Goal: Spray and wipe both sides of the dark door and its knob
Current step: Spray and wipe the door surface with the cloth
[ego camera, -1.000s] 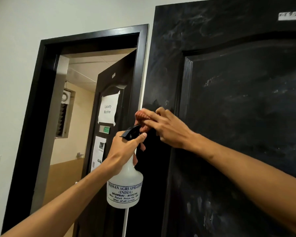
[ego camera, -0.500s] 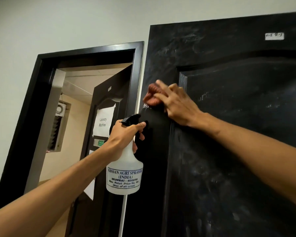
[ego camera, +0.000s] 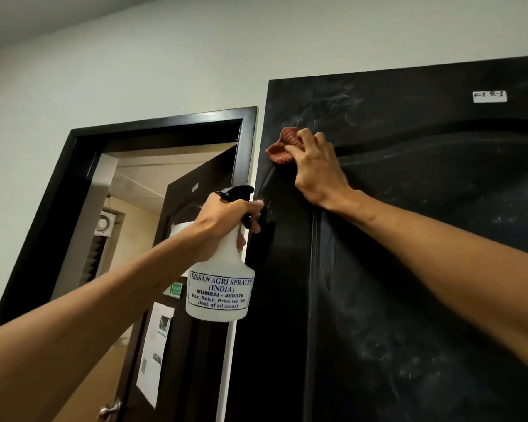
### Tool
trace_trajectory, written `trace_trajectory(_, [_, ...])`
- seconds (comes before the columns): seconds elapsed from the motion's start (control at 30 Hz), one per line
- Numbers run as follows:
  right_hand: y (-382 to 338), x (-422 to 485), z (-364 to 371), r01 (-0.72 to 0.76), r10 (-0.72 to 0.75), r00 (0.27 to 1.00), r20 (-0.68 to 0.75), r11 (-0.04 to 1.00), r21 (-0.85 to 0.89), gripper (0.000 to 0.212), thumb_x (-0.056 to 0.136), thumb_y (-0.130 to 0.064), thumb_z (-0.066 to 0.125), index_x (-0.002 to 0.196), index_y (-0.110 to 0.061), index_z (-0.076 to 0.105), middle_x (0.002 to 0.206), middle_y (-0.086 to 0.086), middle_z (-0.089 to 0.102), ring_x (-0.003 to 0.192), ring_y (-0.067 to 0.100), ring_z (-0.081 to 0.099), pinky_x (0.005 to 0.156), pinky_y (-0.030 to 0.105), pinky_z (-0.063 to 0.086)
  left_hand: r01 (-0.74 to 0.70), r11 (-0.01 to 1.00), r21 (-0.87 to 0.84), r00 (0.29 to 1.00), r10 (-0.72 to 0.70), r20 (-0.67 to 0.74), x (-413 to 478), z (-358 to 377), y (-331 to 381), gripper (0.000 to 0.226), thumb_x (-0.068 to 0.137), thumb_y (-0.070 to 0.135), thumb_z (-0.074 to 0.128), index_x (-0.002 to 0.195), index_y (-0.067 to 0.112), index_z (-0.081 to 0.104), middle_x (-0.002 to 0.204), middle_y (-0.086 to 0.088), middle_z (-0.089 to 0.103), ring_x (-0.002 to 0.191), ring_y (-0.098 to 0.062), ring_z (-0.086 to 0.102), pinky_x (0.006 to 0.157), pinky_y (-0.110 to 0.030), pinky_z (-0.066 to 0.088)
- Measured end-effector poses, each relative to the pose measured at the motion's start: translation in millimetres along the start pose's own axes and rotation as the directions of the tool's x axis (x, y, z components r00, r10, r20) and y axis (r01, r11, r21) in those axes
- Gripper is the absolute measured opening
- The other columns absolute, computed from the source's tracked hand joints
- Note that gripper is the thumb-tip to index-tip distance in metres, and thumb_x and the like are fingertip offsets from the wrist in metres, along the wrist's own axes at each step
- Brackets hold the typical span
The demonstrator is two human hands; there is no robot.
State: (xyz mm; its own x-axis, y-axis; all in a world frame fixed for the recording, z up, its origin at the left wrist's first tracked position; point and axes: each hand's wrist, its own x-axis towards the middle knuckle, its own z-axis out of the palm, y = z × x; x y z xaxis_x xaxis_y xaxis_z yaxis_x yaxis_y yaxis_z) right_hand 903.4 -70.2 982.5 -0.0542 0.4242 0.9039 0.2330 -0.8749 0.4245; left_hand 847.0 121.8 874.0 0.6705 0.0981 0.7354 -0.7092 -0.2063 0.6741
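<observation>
second doorway [ego camera: 153,138] left; paper notices [ego camera: 157,348], wall vent [ego camera: 99,254], lever handle [ego camera: 110,410].

Dark door [ego camera: 409,269] w/ cloth [ego camera: 279,149] pressed on.

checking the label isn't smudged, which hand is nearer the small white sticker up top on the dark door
Right. The right hand presses the cloth below-left of the sticker; the left hand is lower, farther left.

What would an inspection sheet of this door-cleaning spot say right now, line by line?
Surface: dark door smeared with pale streaks, small white label near its top.
Job's things: reddish cloth pressed on door; white spray bottle aimed at door edge.
Clutter: nothing seen.
Grippers: right hand holds cloth; left hand grips bottle, finger on trigger.
Cables: nothing seen.
Surroundings: second doorway at left, its door ajar with paper notices.
</observation>
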Motion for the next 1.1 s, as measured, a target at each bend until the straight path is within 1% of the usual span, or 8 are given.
trace_trajectory(0.13, [-21,-12,7,0.365,-0.375,0.917,0.135,0.927,0.092,0.050,0.087,-0.009,0.062,0.137,-0.016,0.062,0.135,0.011,0.048,0.111,0.030,0.043,0.092,0.041,0.039,-0.060,0.998,0.000,0.998,0.060,-0.001,22,-5,15,0.027,0.100,0.026,0.070,0.085,0.003,0.070,0.078,-0.021,0.074,0.036,-0.017,0.052,0.040,-0.026,0.046])
trace_trajectory(0.33, [4,57,8,-0.045,0.047,0.997,-0.061,0.998,0.041,0.044,0.091,-0.003,0.055,0.131,-0.016,0.068,0.133,0.009,0.047,0.114,0.032,0.042,0.105,0.044,0.040,-0.078,0.997,0.007,0.997,0.078,-0.002,60,-13,41,0.025,0.099,0.025,0.069,0.099,0.000,0.068,0.088,-0.025,0.076,0.033,-0.018,0.050,0.040,-0.021,0.045])
trace_trajectory(0.5, [3,67,5,0.250,-0.252,0.967,0.040,0.967,0.053,0.046,0.092,-0.002,0.055,0.134,-0.019,0.067,0.124,0.005,0.051,0.108,0.027,0.043,0.098,0.039,0.041,-0.059,0.998,0.020,0.997,0.060,-0.054,87,-23,54,0.026,0.096,0.027,0.073,0.093,0.001,0.070,0.087,-0.022,0.079,0.035,-0.020,0.051,0.042,-0.022,0.046])
trace_trajectory(0.67, [48,135,0,-0.144,0.141,0.980,-0.139,0.990,-0.008,0.042,0.091,0.000,0.052,0.128,-0.014,0.068,0.130,0.006,0.050,0.118,0.030,0.042,0.106,0.040,0.041,-0.055,0.998,0.035,0.998,0.056,-0.029,116,-34,66,0.023,0.096,0.028,0.072,0.091,0.006,0.068,0.091,-0.019,0.080,0.037,-0.020,0.052,0.048,-0.027,0.049])
trace_trajectory(0.8, [21,143,9,0.161,-0.161,0.986,0.045,0.987,0.007,0.056,0.088,-0.003,0.050,0.137,-0.025,0.062,0.138,0.006,0.047,0.122,0.030,0.041,0.109,0.041,0.034,-0.102,0.995,0.010,0.994,0.102,-0.045,132,-36,84,0.020,0.096,0.023,0.069,0.085,0.007,0.065,0.088,-0.021,0.078,0.036,-0.020,0.048,0.043,-0.024,0.045])
trace_trajectory(0.87, [30,155,7,0.132,-0.131,0.989,0.065,0.991,-0.006,0.055,0.089,-0.002,0.048,0.139,-0.021,0.060,0.138,0.008,0.047,0.123,0.029,0.042,0.109,0.041,0.033,-0.105,0.994,-0.008,0.994,0.104,-0.038,136,-33,88,0.019,0.095,0.022,0.070,0.085,0.007,0.066,0.085,-0.021,0.076,0.037,-0.020,0.048,0.043,-0.025,0.045])
trace_trajectory(0.97, [49,179,-1,-0.076,0.076,0.997,-0.004,0.995,-0.068,0.050,0.090,-0.005,0.048,0.137,-0.016,0.059,0.141,0.009,0.043,0.126,0.033,0.040,0.110,0.041,0.033,-0.112,0.994,-0.001,0.993,0.112,-0.018,143,-26,98,0.020,0.093,0.023,0.072,0.088,0.004,0.066,0.083,-0.022,0.077,0.039,-0.022,0.049,0.049,-0.027,0.046])
trace_trajectory(1.1, [32,170,-3,0.093,-0.086,0.993,0.079,0.992,-0.091,0.054,0.092,-0.009,0.049,0.145,-0.020,0.053,0.150,0.009,0.034,0.129,0.033,0.035,0.113,0.045,0.030,-0.121,0.992,-0.035,0.992,0.119,-0.046,144,-25,113,0.020,0.092,0.025,0.073,0.085,0.007,0.067,0.086,-0.021,0.077,0.039,-0.020,0.049,0.046,-0.025,0.045])
